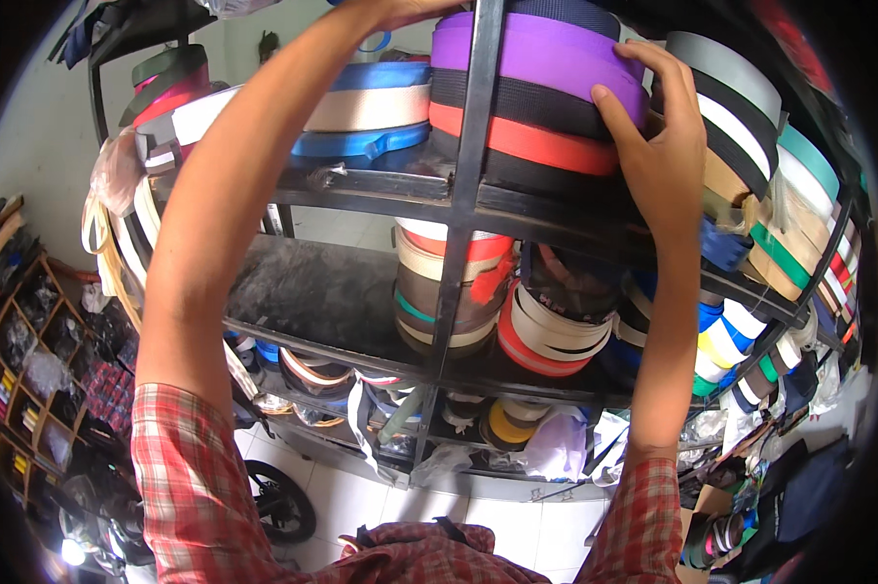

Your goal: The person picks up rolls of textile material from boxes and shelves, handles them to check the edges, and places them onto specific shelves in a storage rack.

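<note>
right hand [665, 146] grips the purple roll [546, 54] atop a stack on the top shelf [381, 185], fingers [668, 68] curled over its edge. left hand [400, 10] reaches above the stack, its fingers out of view; their spread cannot be told.

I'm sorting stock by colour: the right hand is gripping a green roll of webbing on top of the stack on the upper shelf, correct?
Not quite: in the head view the right hand grips a purple roll, not a green one. It does top the stack on the upper shelf.
</note>
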Demonstrator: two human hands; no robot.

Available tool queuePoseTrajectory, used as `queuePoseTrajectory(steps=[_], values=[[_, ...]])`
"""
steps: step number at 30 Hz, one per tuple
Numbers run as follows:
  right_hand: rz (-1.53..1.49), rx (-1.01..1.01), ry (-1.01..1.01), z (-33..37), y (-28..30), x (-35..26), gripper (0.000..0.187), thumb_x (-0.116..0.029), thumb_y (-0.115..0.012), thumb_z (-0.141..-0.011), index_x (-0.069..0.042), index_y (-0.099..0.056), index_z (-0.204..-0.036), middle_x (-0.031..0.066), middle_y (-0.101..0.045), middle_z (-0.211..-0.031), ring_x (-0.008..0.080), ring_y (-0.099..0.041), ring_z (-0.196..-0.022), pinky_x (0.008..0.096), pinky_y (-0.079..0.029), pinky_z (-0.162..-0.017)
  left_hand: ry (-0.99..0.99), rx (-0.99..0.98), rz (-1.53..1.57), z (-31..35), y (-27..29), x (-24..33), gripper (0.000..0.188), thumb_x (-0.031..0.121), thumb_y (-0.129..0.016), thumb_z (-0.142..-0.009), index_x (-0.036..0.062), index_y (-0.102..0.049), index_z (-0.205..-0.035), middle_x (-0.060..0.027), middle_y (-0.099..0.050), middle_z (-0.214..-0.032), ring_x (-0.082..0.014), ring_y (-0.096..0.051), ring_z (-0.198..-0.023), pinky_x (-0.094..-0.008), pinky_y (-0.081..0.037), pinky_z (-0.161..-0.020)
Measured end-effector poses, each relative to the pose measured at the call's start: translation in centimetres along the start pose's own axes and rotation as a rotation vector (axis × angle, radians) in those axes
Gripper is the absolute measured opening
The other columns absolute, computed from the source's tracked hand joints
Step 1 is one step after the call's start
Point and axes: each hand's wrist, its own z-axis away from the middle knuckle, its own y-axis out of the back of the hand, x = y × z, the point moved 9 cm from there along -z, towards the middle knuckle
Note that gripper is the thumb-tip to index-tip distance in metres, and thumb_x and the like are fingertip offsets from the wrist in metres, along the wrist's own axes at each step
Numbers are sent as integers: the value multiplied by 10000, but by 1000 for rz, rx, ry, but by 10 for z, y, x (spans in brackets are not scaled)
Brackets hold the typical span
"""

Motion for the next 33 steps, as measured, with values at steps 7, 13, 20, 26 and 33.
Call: queuePoseTrajectory(steps=[7, 13, 20, 26, 33], values=[[113, -102, 102, -24, 2, -5, 462, -217, -721, -815, -99, -552, -1228, 71, -567, -1225, 218, -534, -1162, 360, -414, -937, 174, -248, -586, 81, 45, -10, 595, 519, -578, -880, 77, -531, -1276, -63, -545, -1248, -139, -498, -1110, -360, -391, -945], [26, -210, 165, -44, -13, -24, 439, -214, -641, -854, -6, -481, -1207, 160, -514, -1141, 272, -519, -1086, 336, -390, -955, 398, -306, -657, 125, 44, -45, 1125, 738, -713, -502, 161, -403, -1417, -207, -453, -1382, -404, -393, -1303, -474, -285, -1109], [-60, -176, 21, -38, -16, -8, 367, -186, -621, -869, 6, -508, -1160, 162, -533, -1098, 279, -517, -1081, 340, -383, -961, 540, -255, -676, 130, 40, -54, 912, 678, -693, -587, 119, -560, -1296, -212, -519, -1312, -360, -471, -1223, -393, -370, -1022], [37, -173, 83, -35, -18, -1, 403, -309, -597, -904, -71, -544, -1225, 129, -553, -1219, 279, -518, -1175, 341, -371, -991, 406, -59, -590, 130, 57, -38, 907, 629, -664, -625, 27, -547, -1294, -204, -565, -1263, -318, -529, -1172, -364, -364, -1011], [11, -200, 16, -38, -13, 11, 409, -316, -600, -901, -67, -549, -1222, 125, -559, -1250, 277, -522, -1183, 337, -363, -1002, 150, 181, -628, 103, 69, 14, 826, 594, -650, -725, 60, -495, -1335, -172, -557, -1254, -252, -517, -1150, -388, -365, -996]])
